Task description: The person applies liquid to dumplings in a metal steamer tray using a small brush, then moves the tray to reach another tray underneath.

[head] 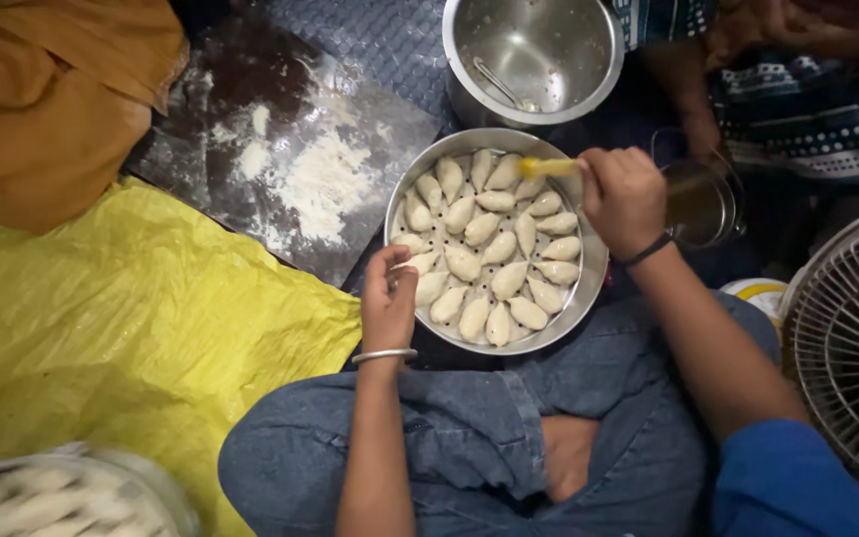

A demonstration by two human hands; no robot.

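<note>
While the left hand (388, 298) pinches the near rim of the round perforated steel tray (589, 288), the right hand (623, 197) is closed around a yellow brush (546, 167) held over the pale crescent dumplings (489, 249) filling it. Beyond the tray stand a steel pot (589, 70) and a floured board (290, 169); yellow plastic sheeting (121, 328) lies left.

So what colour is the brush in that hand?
Yellow. The right hand holds the brush over the dumplings; the head view shows it.
</note>
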